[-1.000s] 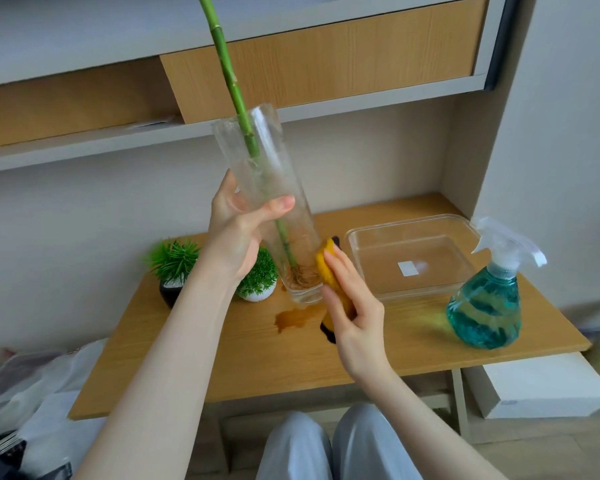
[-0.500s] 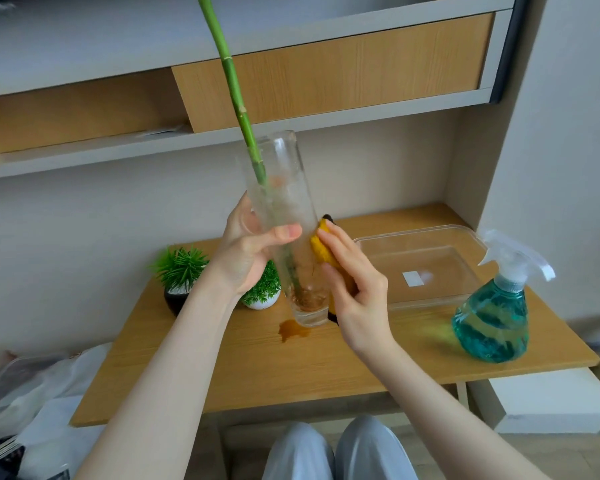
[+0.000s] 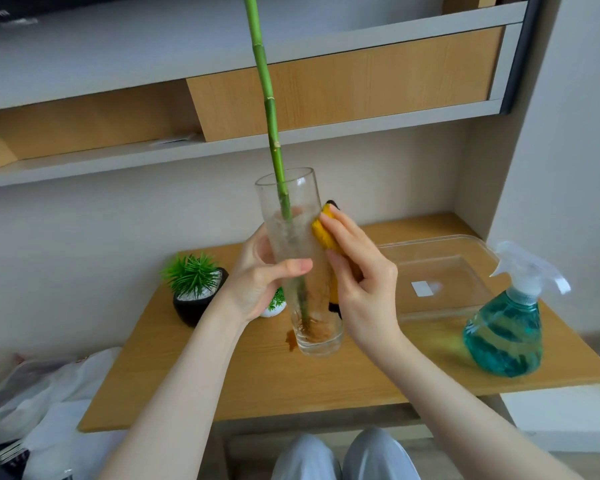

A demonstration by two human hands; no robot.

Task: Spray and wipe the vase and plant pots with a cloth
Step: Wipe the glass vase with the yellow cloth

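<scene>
Glass, tall and clear, the vase (image 3: 293,244) stands near the centre of the frame, held upright and lifted just above the wooden table (image 3: 243,379). A green stem (image 3: 269,109) rises out of it toward the top edge of the picture, and brownish roots sit at its bottom. The left hand (image 3: 257,289) grips the vase from the left side, thumb across the front of the glass and fingers wrapped behind it. The right hand (image 3: 361,278) presses a yellow cloth (image 3: 321,233) against the right wall of the vase, fingers closed over the cloth; a dark edge of the cloth shows above and below the hand. A small brown spill (image 3: 290,339) lies on the table just left of the vase base. Left of centre, a black pot (image 3: 187,310) with a spiky green plant stands on the table, and a white pot (image 3: 274,308) peeks out behind the left wrist. At the right of the frame are a clear plastic tray (image 3: 437,244) and, nearer the lower right, a spray bottle (image 3: 506,327) of blue-green liquid. Grey-clad knees (image 3: 340,455) show at the bottom edge.
</scene>
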